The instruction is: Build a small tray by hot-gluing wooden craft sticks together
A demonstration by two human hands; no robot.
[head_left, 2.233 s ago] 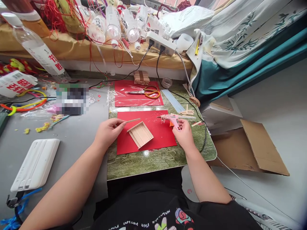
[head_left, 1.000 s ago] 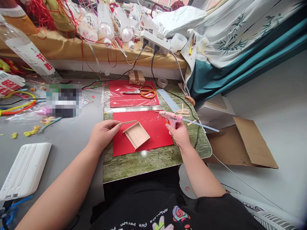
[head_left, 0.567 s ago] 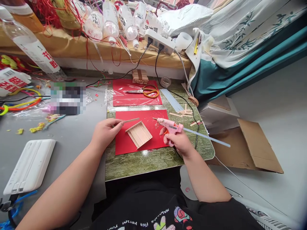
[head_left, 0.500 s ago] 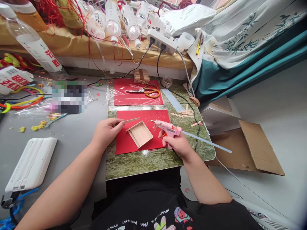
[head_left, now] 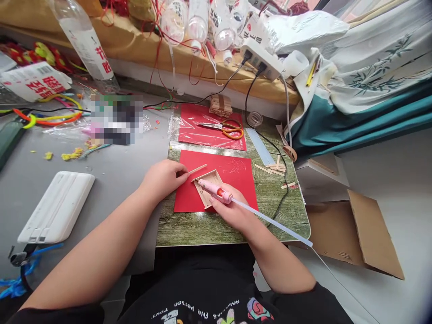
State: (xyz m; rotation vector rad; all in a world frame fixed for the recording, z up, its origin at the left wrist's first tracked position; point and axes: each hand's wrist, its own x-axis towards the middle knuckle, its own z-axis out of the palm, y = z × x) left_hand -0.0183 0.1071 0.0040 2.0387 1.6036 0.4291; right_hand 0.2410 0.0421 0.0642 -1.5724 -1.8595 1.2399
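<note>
My left hand (head_left: pixel 166 179) pinches one end of a popsicle stick (head_left: pixel 197 169) above the left part of a red sheet (head_left: pixel 243 180). In my right hand (head_left: pixel 232 209) is a pink hot glue gun (head_left: pixel 216 191), with a long translucent glue stick (head_left: pixel 273 222) jutting out of its back. Its nozzle points at the upper left corner of a shallow wooden tray (head_left: pixel 201 194) built of popsicle sticks, lying on the red sheet. The gun and my right hand cover much of the tray. Whether the nozzle touches the wood I cannot tell.
Scissors (head_left: pixel 225 128) lie on a wrapped red pack (head_left: pixel 189 130), near a stick bundle (head_left: pixel 220 105). Spare glue sticks (head_left: pixel 259 146) and loose popsicle sticks (head_left: pixel 275 168) are at the right. A black cord (head_left: pixel 282 155) crosses there. A white power bank (head_left: pixel 56 207) lies left.
My right hand has brought the glue gun left and down over the tray's corner. My left hand still holds the popsicle stick. The whole view has shifted.
</note>
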